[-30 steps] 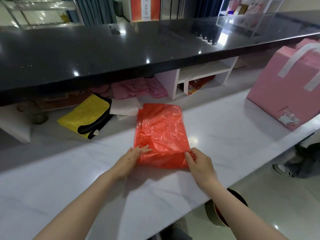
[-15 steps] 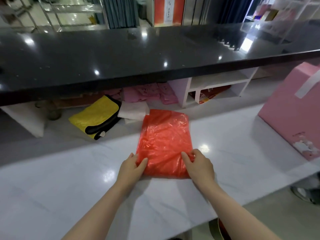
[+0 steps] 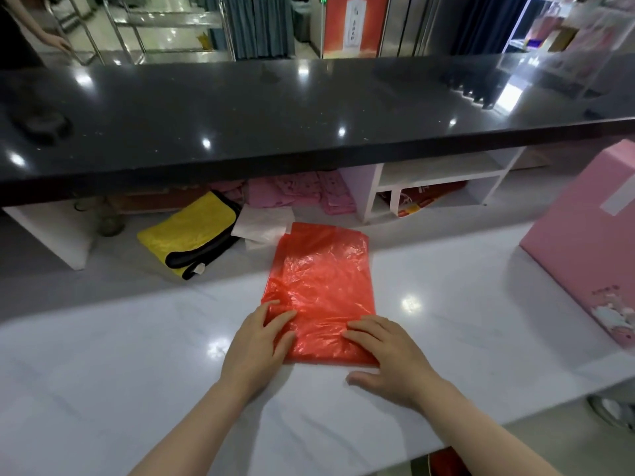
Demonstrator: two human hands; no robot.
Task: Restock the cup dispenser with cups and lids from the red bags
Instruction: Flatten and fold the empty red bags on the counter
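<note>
Both hands flat on red bag, pinch gone.

Left hand (image 3: 256, 352) and right hand (image 3: 388, 359) press the near end of the red bag (image 3: 321, 290) with straight fingers, grip released; half a second ago the right hand was pinching the near right corner and the left sat at the edge. Bag lies flat on the white counter (image 3: 137, 355), long axis running away from the person, far end near a yellow cloth (image 3: 189, 235). Pink box (image 3: 591, 242) at right.
</note>
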